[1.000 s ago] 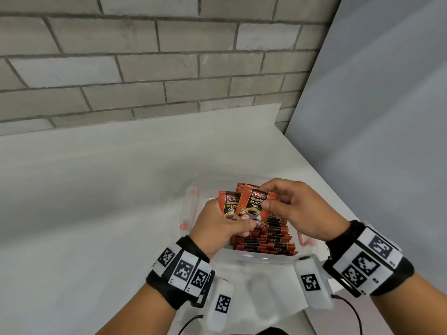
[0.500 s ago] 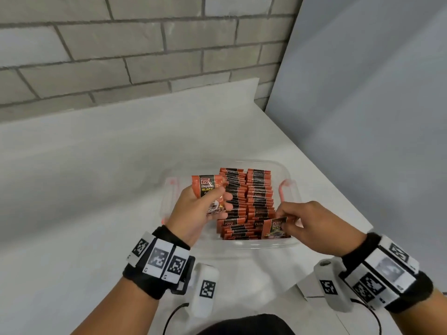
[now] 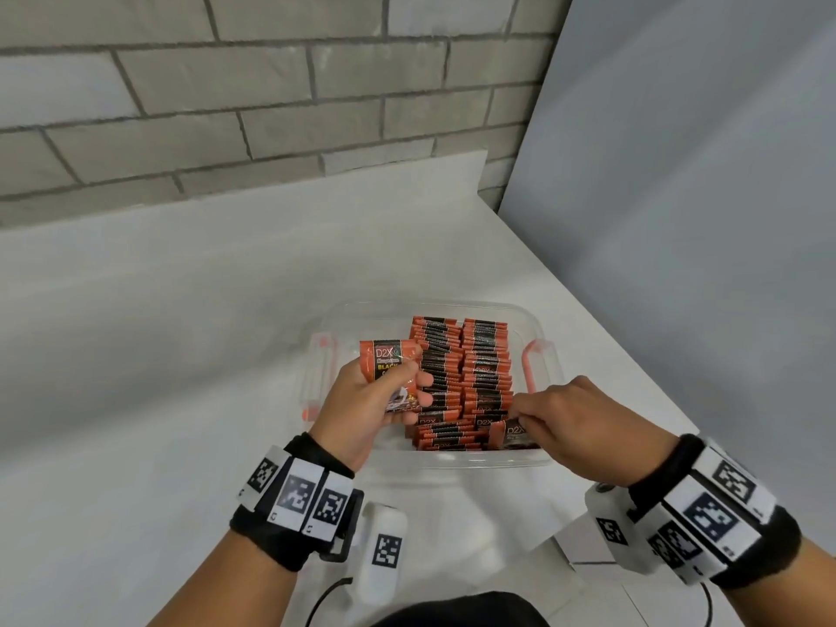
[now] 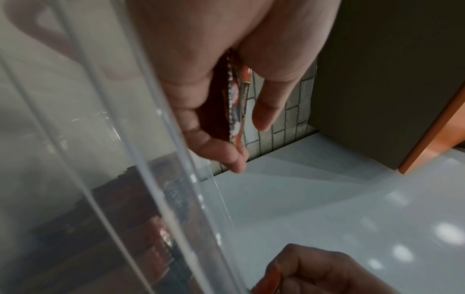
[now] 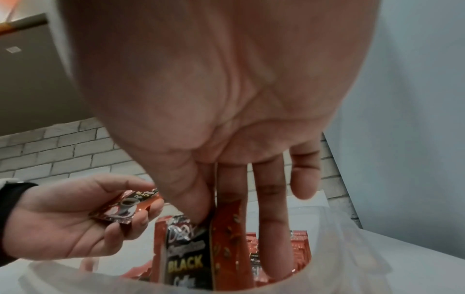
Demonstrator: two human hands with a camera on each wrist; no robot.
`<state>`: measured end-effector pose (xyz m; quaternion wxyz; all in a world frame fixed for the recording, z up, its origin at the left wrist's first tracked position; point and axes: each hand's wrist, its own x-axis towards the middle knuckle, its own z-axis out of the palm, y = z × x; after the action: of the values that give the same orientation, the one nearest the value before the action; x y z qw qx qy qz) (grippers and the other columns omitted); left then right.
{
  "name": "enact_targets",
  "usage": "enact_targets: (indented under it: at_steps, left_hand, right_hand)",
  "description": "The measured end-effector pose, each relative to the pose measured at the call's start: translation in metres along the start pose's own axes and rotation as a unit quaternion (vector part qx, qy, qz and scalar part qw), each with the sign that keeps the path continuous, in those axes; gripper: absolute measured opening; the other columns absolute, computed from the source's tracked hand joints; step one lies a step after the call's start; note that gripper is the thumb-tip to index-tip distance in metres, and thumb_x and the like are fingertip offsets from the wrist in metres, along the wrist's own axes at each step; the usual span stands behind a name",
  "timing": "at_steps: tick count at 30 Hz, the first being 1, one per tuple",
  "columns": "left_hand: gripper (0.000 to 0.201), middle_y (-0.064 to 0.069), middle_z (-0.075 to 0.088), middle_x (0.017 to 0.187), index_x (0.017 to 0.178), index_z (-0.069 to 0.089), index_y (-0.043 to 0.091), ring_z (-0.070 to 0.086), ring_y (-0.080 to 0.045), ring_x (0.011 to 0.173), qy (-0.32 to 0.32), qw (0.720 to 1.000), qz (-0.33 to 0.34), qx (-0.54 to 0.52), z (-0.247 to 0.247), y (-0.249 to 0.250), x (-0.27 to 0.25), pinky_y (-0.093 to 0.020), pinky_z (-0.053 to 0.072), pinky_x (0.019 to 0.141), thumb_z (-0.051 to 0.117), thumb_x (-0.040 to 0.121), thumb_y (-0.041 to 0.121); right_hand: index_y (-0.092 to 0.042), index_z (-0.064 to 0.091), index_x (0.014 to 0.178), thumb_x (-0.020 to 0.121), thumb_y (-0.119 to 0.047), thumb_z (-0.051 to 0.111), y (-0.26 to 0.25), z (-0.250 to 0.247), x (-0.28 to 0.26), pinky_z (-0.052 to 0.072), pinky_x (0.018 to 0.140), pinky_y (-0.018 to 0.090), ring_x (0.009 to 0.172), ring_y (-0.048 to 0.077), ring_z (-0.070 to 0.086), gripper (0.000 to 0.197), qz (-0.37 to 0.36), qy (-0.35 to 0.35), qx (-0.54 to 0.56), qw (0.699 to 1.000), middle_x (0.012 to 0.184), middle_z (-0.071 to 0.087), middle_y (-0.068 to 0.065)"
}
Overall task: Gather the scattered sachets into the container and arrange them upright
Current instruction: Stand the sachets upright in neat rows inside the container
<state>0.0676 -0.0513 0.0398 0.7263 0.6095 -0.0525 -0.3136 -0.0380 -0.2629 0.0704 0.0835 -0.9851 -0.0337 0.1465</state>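
From the head view, your left hand (image 3: 375, 400) holds a small stack of coffee sachets (image 3: 391, 373) above the left side of the clear container (image 3: 536, 325), thumb clamped across their faces. Your right hand (image 3: 574, 427) pinches one sachet (image 3: 513, 434) at its top edge and stands it at the near end of the right row (image 3: 486, 368) on the white desk (image 3: 181, 355).

At the left wrist, fingers (image 4: 269, 107) curl round the crimped sachet edges (image 4: 232, 95); these look thin, light and slick, likely to fan out unless you squeeze them flat.

At the right wrist, thumb and forefinger (image 5: 230, 183) nip the upright sachet's (image 5: 186, 254) top seam. That seam is probably the stiffest hold; the middle looks soft and would buckle.
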Motion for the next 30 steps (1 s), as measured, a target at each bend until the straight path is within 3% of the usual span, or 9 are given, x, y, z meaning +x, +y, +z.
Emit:
enact_targets:
  at_steps: [4,8,11,14,21,26,30]
  left_hand:
    - [0.015,-0.012,0.072,0.091,0.104,0.066,0.016,0.068,-0.02,0.076,0.0,1.0,0.0,0.001,0.0,-0.001,0.0,-0.029,0.051,0.061,0.054,0.095,0.016]
    - [0.018,-0.01,0.072,0.09,0.109,0.065,0.017,0.067,-0.019,0.076,0.001,1.0,-0.003,0.0,0.001,-0.003,0.001,-0.03,0.05,0.061,0.054,0.095,0.016]
    - [0.019,-0.01,0.072,0.091,0.11,0.065,0.017,0.067,-0.018,0.076,0.0,1.0,-0.005,0.001,0.001,-0.003,0.002,-0.029,0.05,0.061,0.054,0.095,0.017]
    - [0.019,-0.012,0.072,0.092,0.11,0.065,0.017,0.067,-0.019,0.077,-0.001,1.0,-0.006,0.001,0.0,-0.004,0.003,-0.029,0.05,0.06,0.054,0.095,0.017]
    - [0.018,-0.009,0.072,0.089,0.109,0.065,0.018,0.067,-0.018,0.075,0.002,1.0,-0.012,-0.004,-0.001,-0.005,0.004,-0.028,0.05,0.06,0.054,0.095,0.016]
    - [0.017,-0.009,0.072,0.09,0.108,0.065,0.018,0.067,-0.019,0.076,0.005,1.0,-0.012,-0.003,-0.003,-0.006,0.006,-0.03,0.05,0.062,0.054,0.095,0.017]
    - [0.018,-0.01,0.072,0.091,0.11,0.065,0.018,0.067,-0.017,0.075,0.004,1.0,-0.012,-0.001,-0.001,-0.005,0.006,-0.03,0.05,0.062,0.053,0.095,0.017]
  right_hand:
    - [-0.027,0.055,0.1,0.102,-0.029,0.029,-0.005,-0.003,-0.001,0.026,0.079,0.026,0.071,0.013,0.052,0.026,0.006,-0.015,-0.021,1.0,0.083,0.061,-0.008]
    - [-0.029,0.056,0.104,0.101,-0.029,0.031,-0.002,-0.003,0.004,0.029,0.084,0.027,0.069,0.012,0.048,0.025,0.011,-0.028,-0.034,0.999,0.081,0.058,-0.011]
    - [-0.029,0.062,0.104,0.1,-0.028,0.036,-0.003,0.005,0.007,0.029,0.083,0.027,0.086,0.011,0.058,0.027,0.01,-0.04,-0.019,0.999,0.096,0.065,-0.012]
    - [-0.033,0.066,0.105,0.097,-0.028,0.045,-0.004,0.006,0.012,0.026,0.079,0.025,0.097,0.007,0.055,0.023,0.011,-0.042,-0.02,0.999,0.102,0.06,-0.015]
    - [-0.029,0.067,0.096,0.092,-0.024,0.055,0.001,0.0,0.018,0.038,0.089,0.025,0.088,0.005,0.059,0.014,0.01,-0.045,-0.021,0.999,0.095,0.066,-0.015]
    - [-0.03,0.063,0.096,0.094,-0.025,0.051,0.0,-0.002,0.014,0.039,0.084,0.024,0.088,0.007,0.059,0.013,0.0,-0.041,-0.025,0.999,0.095,0.066,-0.015]
    - [-0.028,0.068,0.093,0.089,-0.02,0.054,-0.003,0.008,0.02,0.045,0.072,0.024,0.084,0.011,0.061,0.016,0.011,-0.052,-0.038,0.998,0.094,0.067,-0.011]
